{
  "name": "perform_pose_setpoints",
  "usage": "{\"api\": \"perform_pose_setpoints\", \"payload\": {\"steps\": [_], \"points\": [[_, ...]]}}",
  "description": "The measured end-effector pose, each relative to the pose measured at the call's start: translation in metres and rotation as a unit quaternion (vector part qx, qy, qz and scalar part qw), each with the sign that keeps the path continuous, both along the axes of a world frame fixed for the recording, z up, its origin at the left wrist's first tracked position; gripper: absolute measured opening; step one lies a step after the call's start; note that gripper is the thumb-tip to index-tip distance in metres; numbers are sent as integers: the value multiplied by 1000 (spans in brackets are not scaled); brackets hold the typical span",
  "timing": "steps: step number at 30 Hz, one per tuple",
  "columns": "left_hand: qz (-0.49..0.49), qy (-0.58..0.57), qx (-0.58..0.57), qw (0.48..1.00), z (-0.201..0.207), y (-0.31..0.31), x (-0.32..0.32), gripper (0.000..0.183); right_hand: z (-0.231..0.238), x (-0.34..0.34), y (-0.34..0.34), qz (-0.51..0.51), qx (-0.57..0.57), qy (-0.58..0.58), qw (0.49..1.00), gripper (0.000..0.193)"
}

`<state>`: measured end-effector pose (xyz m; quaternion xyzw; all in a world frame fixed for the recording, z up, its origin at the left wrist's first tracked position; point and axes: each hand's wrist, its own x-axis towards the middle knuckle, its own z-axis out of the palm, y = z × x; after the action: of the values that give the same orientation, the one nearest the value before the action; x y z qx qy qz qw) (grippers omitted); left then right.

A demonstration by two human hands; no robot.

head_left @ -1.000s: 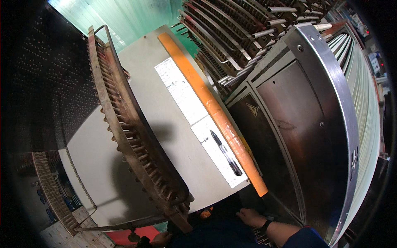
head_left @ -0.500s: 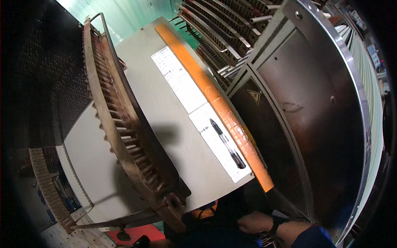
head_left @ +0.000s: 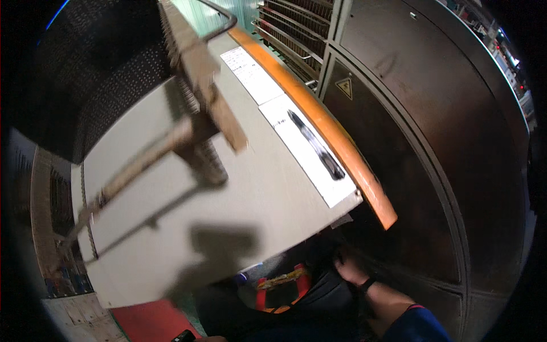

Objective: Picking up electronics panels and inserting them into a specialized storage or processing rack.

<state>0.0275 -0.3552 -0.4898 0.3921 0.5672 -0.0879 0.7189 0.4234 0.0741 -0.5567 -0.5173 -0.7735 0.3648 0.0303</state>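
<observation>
My right hand [head_left: 350, 270], with a dark band at the wrist, hangs low beside the dark metal cabinet [head_left: 421, 154]. Its fingers are dim and partly hidden, so any grip is unclear. Of my left hand [head_left: 212, 339] just a sliver shows at the bottom edge, next to a small black object [head_left: 184, 336]. Above the grey panel [head_left: 268, 194] stands a rusty, blurred metal rack [head_left: 196, 68] with a toothed edge. A black pen [head_left: 317, 147] lies on white written sheets [head_left: 273, 122], alongside an orange edge strip [head_left: 336, 137].
Dark perforated mesh [head_left: 114, 80] rises at the left. Stacked metal racks [head_left: 290, 34] stand at the back, by green translucent sheeting [head_left: 242, 12]. The cabinet bears a yellow warning triangle [head_left: 344, 88]. Below the panel are a red surface [head_left: 151, 322] and red upright parts [head_left: 300, 280].
The view has shifted. The rusty rack, lengthwise across the panel before, now appears nearly end-on and higher, with a bar crossing the panel. My right hand sits slightly higher in the picture.
</observation>
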Motion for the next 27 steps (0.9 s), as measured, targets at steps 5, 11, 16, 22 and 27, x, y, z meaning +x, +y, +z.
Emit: {"api": "perform_pose_setpoints", "payload": {"steps": [5,11,16,22,27], "points": [[-40,3,-34,999,56,36,24,41,-1,4,-3,-60,95,-36,993,25],[28,-1,101,994,50,13,34,40,-23,11,-6,-99,211,-31,972,28],[20,101,134,986,106,20,49,35,-5,1,-13,-57,200,-4,978,34],[124,275,492,817,249,142,32,16,-25,15,-1,-23,245,61,967,39],[120,389,737,540,343,276,-20,24,0,21,-7,-34,197,-4,980,33]]}}
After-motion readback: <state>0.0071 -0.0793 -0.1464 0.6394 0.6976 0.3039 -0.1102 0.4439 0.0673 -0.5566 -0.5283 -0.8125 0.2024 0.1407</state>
